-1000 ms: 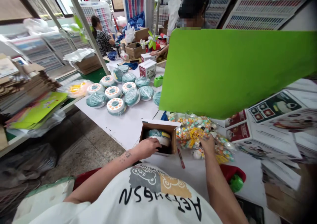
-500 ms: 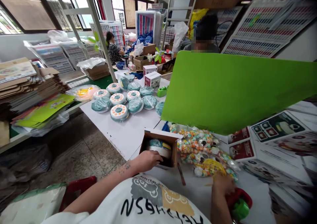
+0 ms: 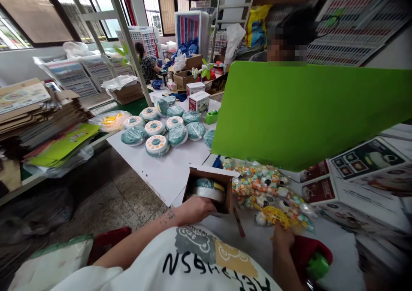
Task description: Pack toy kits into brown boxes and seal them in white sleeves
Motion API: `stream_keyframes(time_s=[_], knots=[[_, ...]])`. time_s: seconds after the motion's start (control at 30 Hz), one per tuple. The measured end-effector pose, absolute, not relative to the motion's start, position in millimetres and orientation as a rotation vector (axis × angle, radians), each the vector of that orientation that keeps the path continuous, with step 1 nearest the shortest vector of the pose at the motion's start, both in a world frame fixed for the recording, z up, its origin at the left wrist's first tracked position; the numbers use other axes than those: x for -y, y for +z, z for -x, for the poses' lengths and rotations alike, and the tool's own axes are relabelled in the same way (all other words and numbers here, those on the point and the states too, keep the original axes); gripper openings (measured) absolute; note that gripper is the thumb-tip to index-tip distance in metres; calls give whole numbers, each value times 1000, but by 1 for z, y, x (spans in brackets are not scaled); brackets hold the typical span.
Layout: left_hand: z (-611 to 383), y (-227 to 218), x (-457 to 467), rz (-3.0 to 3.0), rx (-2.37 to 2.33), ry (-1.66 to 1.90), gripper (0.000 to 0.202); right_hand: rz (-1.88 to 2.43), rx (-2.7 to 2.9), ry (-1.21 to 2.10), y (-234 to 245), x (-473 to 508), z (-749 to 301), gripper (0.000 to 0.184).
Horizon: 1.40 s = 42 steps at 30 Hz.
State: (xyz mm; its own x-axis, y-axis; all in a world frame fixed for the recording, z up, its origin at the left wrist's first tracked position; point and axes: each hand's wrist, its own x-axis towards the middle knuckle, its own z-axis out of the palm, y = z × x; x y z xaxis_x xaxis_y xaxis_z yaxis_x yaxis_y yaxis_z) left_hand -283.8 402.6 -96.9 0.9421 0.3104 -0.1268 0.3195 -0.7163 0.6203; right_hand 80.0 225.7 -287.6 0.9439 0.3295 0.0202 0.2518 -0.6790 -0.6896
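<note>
Downward, left fingers (image 3: 209,206) curl at the box (image 3: 229,193).

your two hands (image 3: 200,209), one open cardboard box (image 3: 228,196) before you, one teal-and-white round item (image 3: 209,191) inside it, five orange-dotted round items (image 3: 156,143) on your table (image 3: 156,166), two printed boxes (image 3: 198,102) beyond them, one green panel (image 3: 309,110), two other people (image 3: 148,70)

The bare left hand (image 3: 199,209) partly conceals the front wall of the open brown cardboard box (image 3: 228,192). The bare right hand (image 3: 283,236) is blurred; its grip on the thin yellow cords (image 3: 277,215) cannot be determined. The flat bright-green panel (image 3: 299,110), cut off at the right edge, conceals most of the person opposite (image 3: 298,22).
</note>
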Motion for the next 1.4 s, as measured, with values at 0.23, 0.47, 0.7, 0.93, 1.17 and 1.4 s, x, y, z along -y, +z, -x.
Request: stream_keyframes(time_s=[0.23, 0.47, 0.7, 0.93, 1.17, 1.4], knots=[[282, -93, -405, -2041, -528, 111, 37, 2143, 299, 11, -217, -244, -57, 53], [238, -68, -406, -1134, -361, 315, 105, 1596, 1388, 271, -60, -273, 50, 25], [211, -60, -405, -626, -464, 414, 86, 1419, 1665, 349, -34, -297, 97, 23], [222, -68, -412, -608, -227, 269, 88, 1701, 985, 351, -54, -292, 77, 40], [224, -71, -414, -679, -133, -55, 82, 1776, 1000, 254, -73, -298, 71, 45], [225, -74, -406, -1007, -313, 89, 86, 1778, 1174, -121, -62, -291, 75, 41]])
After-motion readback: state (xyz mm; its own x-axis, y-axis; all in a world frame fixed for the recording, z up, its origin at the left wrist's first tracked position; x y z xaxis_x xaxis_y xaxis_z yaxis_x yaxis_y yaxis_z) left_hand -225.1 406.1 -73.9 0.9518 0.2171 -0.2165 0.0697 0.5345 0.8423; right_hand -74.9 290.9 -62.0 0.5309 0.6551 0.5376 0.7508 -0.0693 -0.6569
